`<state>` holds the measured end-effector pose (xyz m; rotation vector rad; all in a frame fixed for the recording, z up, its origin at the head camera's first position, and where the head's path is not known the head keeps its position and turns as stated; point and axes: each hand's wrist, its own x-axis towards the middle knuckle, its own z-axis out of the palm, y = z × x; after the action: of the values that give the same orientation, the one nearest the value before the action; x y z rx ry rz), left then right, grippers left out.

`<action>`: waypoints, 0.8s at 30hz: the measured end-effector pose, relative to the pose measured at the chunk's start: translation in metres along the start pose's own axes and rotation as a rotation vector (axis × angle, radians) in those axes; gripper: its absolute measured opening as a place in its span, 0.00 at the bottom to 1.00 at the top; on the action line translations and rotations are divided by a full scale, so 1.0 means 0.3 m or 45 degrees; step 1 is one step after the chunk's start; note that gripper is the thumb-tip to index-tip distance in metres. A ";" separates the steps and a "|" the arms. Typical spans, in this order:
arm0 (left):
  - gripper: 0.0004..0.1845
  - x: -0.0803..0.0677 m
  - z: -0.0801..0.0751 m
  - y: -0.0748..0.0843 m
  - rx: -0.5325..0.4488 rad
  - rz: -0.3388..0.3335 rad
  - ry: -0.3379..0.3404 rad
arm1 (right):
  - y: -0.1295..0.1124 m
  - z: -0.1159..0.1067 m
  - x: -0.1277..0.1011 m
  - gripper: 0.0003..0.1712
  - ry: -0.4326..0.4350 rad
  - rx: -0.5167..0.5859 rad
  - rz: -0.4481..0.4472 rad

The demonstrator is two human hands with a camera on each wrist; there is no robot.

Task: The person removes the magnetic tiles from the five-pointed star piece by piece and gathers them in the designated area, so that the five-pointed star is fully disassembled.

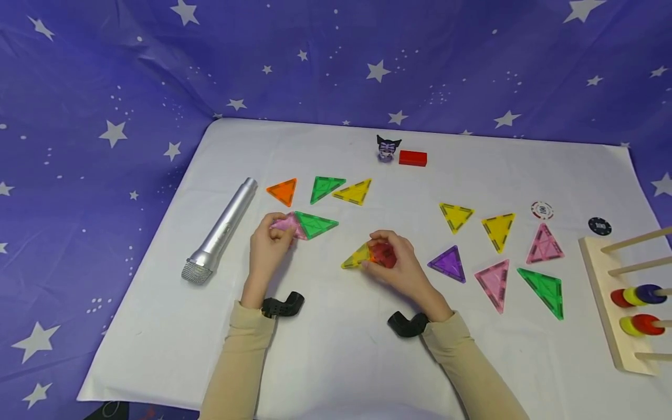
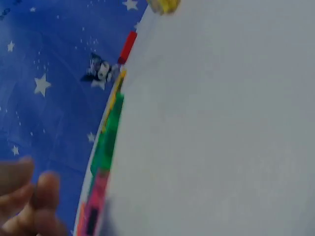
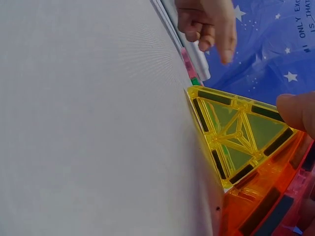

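Observation:
My right hand [image 1: 401, 268] grips several joined translucent magnetic tiles. In the right wrist view, the thumb lies at the edge of a yellow triangular tile [image 3: 238, 132], which stands tilted against an orange tile [image 3: 261, 196], with pink showing beyond. The palm and fingers hide part of this group. My left hand [image 1: 270, 245], its fingers loosely bent, hovers over a pink triangular tile [image 1: 286, 223] that lies edge to edge with a green one [image 1: 316, 225]. Nothing shows between the left fingers in the right wrist view.
A silver microphone [image 1: 220, 230] lies left. Behind are orange [image 1: 283, 191], green [image 1: 325, 188] and yellow [image 1: 356, 192] tiles, a small figurine [image 1: 387, 149] and a red block [image 1: 413, 158]. To the right are several tiles, two chips [image 1: 542, 210] and a wooden peg rack [image 1: 614, 309].

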<state>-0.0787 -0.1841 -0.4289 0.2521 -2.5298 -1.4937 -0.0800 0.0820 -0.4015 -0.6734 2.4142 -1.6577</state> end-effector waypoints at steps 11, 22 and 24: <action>0.26 -0.080 0.107 0.115 -0.313 -0.158 -1.066 | 0.002 -0.003 0.001 0.27 -0.016 -0.003 0.011; 0.16 -0.057 0.111 0.090 0.082 0.118 -0.147 | 0.008 -0.003 0.002 0.28 -0.012 0.009 -0.003; 0.22 -0.045 0.104 0.073 0.241 0.178 -0.029 | 0.007 -0.002 0.001 0.28 -0.013 0.010 0.002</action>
<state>-0.0744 -0.1439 -0.4255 0.0837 -2.6481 -1.2156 -0.0811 0.0832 -0.4033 -0.6771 2.3993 -1.6590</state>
